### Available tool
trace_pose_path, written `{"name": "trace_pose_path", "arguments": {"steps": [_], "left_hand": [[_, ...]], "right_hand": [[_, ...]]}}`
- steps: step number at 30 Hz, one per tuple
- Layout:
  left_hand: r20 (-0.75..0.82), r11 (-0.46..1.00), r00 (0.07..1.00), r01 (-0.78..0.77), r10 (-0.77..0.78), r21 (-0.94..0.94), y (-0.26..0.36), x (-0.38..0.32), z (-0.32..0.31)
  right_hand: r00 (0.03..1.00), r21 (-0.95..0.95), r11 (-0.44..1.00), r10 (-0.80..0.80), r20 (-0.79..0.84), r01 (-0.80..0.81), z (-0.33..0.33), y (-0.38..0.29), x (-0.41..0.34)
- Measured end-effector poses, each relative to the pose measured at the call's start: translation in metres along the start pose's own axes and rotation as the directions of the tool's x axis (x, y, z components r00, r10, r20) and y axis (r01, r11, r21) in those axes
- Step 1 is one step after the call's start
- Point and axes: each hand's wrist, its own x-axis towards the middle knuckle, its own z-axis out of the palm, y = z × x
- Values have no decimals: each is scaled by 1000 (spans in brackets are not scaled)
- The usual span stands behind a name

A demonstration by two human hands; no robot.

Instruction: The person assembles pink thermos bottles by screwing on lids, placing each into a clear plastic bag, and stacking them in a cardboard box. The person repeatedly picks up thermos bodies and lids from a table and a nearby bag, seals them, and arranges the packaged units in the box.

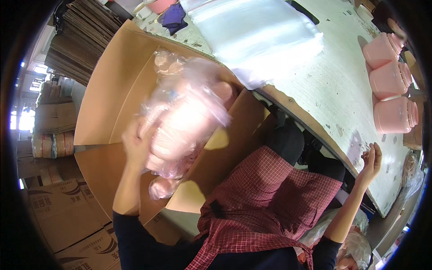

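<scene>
My left hand (136, 135), blurred, grips the clear plastic wrapping of a pink plastic container (182, 125) over an open cardboard box (114, 87). Several more pink items in clear bags lie in the box beneath and around it, among them a bagged piece (163, 187) near the lower corner. My right hand (372, 160) is held near the edge of the white worktable (337, 98), its fingers partly curled with nothing between them. A stack of clear plastic bags (260, 30) lies on the table beyond the box.
Several pink jars (391, 116) stand along the table's right side. A purple cloth (173, 18) lies at the far edge. Flattened cardboard (84, 40) is stacked at the upper left, and printed cartons (64, 212) are at the lower left. Bagged items (354, 246) are at the lower right.
</scene>
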Motion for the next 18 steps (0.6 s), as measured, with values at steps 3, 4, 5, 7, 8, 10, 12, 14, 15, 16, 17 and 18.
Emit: {"name": "trace_pose_path", "arguments": {"steps": [3, 4, 5, 7, 8, 10, 12, 14, 15, 16, 17, 18], "left_hand": [[-15, 929, 998, -52, 62, 366, -39, 34, -13], [14, 866, 991, -122, 132, 485, -47, 47, -6], [100, 835, 983, -186, 157, 517, -54, 58, 9], [318, 755, 943, -280, 100, 593, -66, 82, 56], [387, 738, 921, -293, 46, 608, -70, 91, 86], [497, 765, 867, -345, 37, 544, -74, 112, 140], [460, 788, 888, -290, 10, 543, -81, 120, 155], [460, 805, 888, -281, 12, 522, -87, 121, 157], [507, 799, 860, -342, 55, 495, -91, 119, 154], [537, 768, 842, -375, 48, 520, -95, 117, 152], [570, 735, 821, -408, 37, 541, -99, 114, 150], [623, 694, 782, -456, 13, 558, -103, 112, 154]], "right_hand": [[996, -244, 969, 18, -90, -40, -24, 41, 29], [993, -311, 950, -17, -113, -19, -30, 50, 34], [978, -397, 915, -20, -208, -66, -34, 55, 37], [989, -494, 868, -113, -96, 51, -38, 62, 39], [987, -602, 795, -147, -64, 79, -38, 63, 39], [987, -714, 698, -150, -62, 62, -37, 63, 35], [984, -667, 739, -172, -54, 92, -35, 62, 31], [986, -648, 757, -157, -60, 81, -34, 60, 29], [987, -646, 761, -145, -65, 69, -33, 59, 29], [982, -635, 766, -178, -59, 101, -33, 58, 29], [988, -644, 763, -136, -72, 59, -33, 57, 30], [988, -647, 760, -141, -69, 64, -32, 57, 30]]}}
